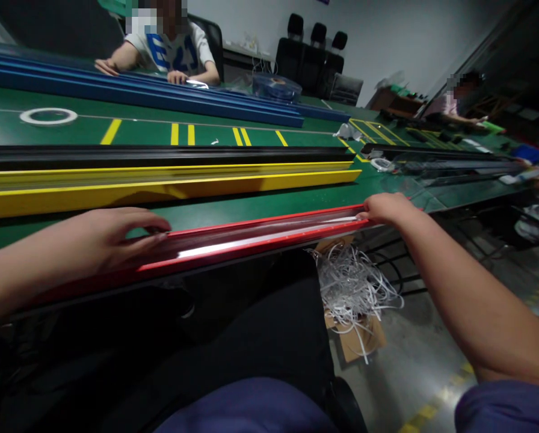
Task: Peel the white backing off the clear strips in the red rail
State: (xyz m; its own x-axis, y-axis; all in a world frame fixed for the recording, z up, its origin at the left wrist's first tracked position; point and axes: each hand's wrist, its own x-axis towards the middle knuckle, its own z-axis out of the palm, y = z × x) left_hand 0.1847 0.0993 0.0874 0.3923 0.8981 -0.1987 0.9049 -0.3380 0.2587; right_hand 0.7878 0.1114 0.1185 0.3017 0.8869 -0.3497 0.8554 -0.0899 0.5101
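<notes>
Red trough [260, 240] spanning hand [111, 237] to hand [387, 207]

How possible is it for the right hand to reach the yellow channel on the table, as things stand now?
Probably yes. The right hand rests at the end of the red channel, and the yellow channel lies just beyond, across a strip of green table, with nothing seen standing between.

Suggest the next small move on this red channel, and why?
Probably run the left hand along the red channel toward the right hand, pressing the white strip down on the way: the right hand is at the strip's far end, the left at its near end.
</notes>
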